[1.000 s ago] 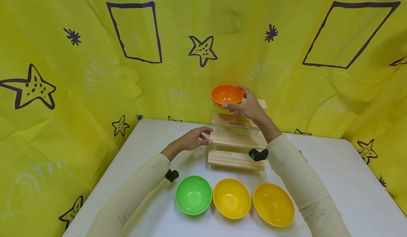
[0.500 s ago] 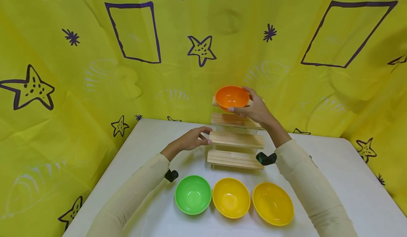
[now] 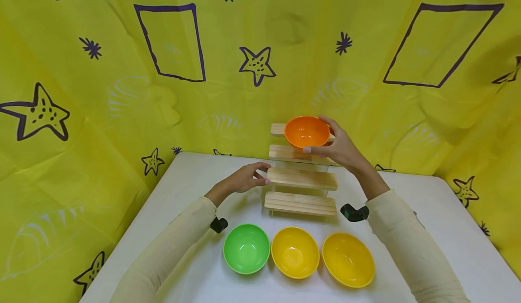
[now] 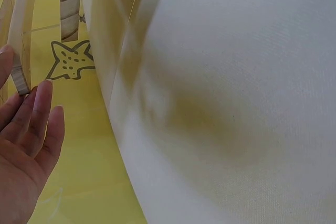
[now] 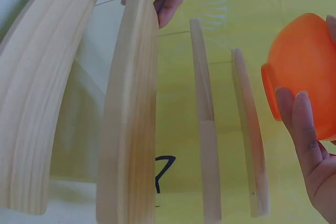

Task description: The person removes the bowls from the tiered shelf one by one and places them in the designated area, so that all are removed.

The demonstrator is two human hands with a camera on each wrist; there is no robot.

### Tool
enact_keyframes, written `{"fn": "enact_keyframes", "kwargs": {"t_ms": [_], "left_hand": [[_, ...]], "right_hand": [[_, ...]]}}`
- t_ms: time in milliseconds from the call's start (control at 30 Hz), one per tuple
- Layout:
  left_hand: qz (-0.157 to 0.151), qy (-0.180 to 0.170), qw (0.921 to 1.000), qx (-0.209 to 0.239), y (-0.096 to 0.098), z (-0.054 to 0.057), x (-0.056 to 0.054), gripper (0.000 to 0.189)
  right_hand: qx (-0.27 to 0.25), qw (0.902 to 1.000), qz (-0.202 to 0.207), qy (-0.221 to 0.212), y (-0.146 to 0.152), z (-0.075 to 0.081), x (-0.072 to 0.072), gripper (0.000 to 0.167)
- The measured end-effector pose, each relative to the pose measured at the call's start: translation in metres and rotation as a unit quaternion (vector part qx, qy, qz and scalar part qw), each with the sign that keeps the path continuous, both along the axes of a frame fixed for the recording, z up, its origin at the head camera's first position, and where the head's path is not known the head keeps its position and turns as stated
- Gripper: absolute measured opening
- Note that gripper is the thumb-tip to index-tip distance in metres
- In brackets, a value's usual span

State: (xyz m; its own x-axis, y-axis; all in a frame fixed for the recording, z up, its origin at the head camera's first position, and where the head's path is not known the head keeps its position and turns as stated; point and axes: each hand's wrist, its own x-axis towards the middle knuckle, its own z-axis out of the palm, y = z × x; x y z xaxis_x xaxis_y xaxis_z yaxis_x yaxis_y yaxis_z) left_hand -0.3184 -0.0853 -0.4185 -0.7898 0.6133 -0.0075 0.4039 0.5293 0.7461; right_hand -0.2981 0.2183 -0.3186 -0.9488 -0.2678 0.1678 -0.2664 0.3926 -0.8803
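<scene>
My right hand (image 3: 343, 150) holds an orange bowl (image 3: 306, 131) by its right side, thumb at the near wall and fingers behind. The bowl is upright and overlaps the top boards of a stepped wooden stand (image 3: 302, 178) in the head view. In the right wrist view a gap shows between the bowl's foot and the top board (image 5: 251, 135). My left hand (image 3: 244, 177) pinches the left end of the stand's second-lowest board (image 5: 131, 103), thumb on one face and fingers on the other.
A green bowl (image 3: 246, 248), a yellow bowl (image 3: 295, 252) and a slightly darker yellow bowl (image 3: 348, 260) stand in a row on the white table (image 3: 195, 267), in front of the stand. Yellow patterned cloth (image 3: 228, 99) rises close behind the stand and along both sides.
My right hand has carried the orange bowl to the right and slightly down, nearer the middle of the stand's upper boards. The left hand keeps its hold on the board end.
</scene>
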Motion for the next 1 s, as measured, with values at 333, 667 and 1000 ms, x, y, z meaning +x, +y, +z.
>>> {"fn": "enact_keyframes", "kwargs": {"t_ms": [333, 667, 1000], "left_hand": [[-0.003, -0.002, 1.0, 0.003, 0.0, 0.0, 0.0, 0.055], [-0.003, 0.004, 1.0, 0.005, 0.0, -0.001, 0.002, 0.056], [-0.009, 0.009, 0.9999, 0.006, 0.0, -0.001, 0.001, 0.056]], "right_hand": [[0.017, 0.9998, -0.006, -0.002, 0.02, -0.004, 0.021, 0.102], [0.007, 0.9999, 0.006, -0.011, 0.038, -0.012, 0.041, 0.101], [0.013, 0.9999, 0.005, -0.005, 0.055, -0.022, 0.061, 0.101]]}}
